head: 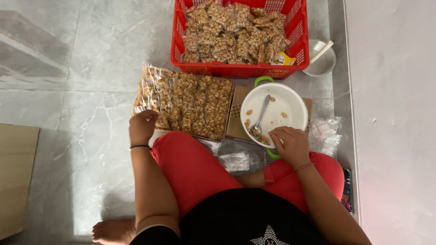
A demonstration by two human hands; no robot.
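Left hand closes on a small clear plastic packet of peanut brittle; it is likely light and brittle, best held by its edges. Right hand rests loosely curled, holding nothing, on the round white enamel bowl rim.

Hidden and cut-off parts

The red basket ran past the top edge. The left hand's fingers were curled under, their grip on the packets unclear. A dark object by the knee was mostly hidden, and the board was cut off at left.
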